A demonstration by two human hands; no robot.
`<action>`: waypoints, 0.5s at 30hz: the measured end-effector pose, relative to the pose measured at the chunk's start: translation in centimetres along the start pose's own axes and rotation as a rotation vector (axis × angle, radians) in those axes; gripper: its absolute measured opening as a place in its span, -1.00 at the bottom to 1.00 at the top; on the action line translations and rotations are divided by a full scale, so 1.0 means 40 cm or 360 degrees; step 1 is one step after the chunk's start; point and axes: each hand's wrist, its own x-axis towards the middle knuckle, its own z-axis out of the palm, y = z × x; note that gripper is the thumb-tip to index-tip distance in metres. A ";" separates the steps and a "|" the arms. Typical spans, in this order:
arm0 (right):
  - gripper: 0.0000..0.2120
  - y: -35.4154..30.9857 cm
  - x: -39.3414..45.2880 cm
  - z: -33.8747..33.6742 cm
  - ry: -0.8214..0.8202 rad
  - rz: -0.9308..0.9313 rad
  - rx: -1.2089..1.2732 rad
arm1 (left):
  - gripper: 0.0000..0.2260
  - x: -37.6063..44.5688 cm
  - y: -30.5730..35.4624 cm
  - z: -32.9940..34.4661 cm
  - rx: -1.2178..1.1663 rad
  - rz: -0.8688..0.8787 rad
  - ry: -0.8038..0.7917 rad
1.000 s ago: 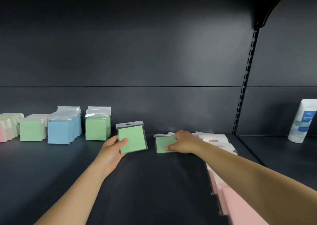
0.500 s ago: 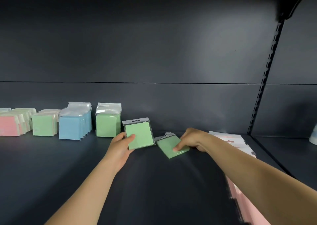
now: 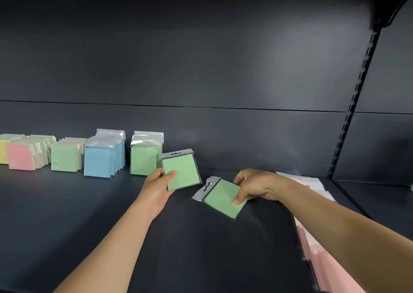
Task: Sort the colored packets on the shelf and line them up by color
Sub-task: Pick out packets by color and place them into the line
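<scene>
Left hand: the left hand (image 3: 156,186) grips an upright pale green square packet in clear plastic wrap (image 3: 181,171), thumb pressed on its front face near the lower left corner, the other fingers hidden behind it. The packet's grey hang tab points up.
Right hand: the right hand (image 3: 252,186) pinches a second pale green square packet with a clear hang tab (image 3: 222,197) at its right edge, thumb on top, fingers curled under. This packet is tilted, tab toward the left, its lower corner close to the shelf; whether it touches I cannot tell.
Shelf: a dark matte shelf board (image 3: 67,214) with a dark back panel (image 3: 201,58).
Sorted rows: along the back left stand a green stack of wrapped packets (image 3: 144,158), just beside the held upright packet; then a blue stack (image 3: 99,162), a smaller green stack (image 3: 64,157), a pink-fronted stack (image 3: 20,157) and a yellow packet (image 3: 2,152) at the frame edge.
Unsorted pile: pale pink packets (image 3: 324,261) lie at the right, partly under the right forearm, blurred.
</scene>
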 end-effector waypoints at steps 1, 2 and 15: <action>-0.59 -0.001 -0.007 -0.002 0.0000 -0.0022 -0.0016 | -0.77 -0.001 0.003 -0.001 0.0011 0.0012 -0.0002; -0.62 -0.003 -0.014 -0.005 -0.0003 -0.0042 -0.0036 | -0.77 -0.002 0.006 -0.002 0.0023 0.0013 -0.0004; -0.82 -0.110 -0.032 0.114 0.0338 -0.0304 0.1286 | -0.79 -0.033 0.069 -0.064 0.0099 -0.0073 -0.0311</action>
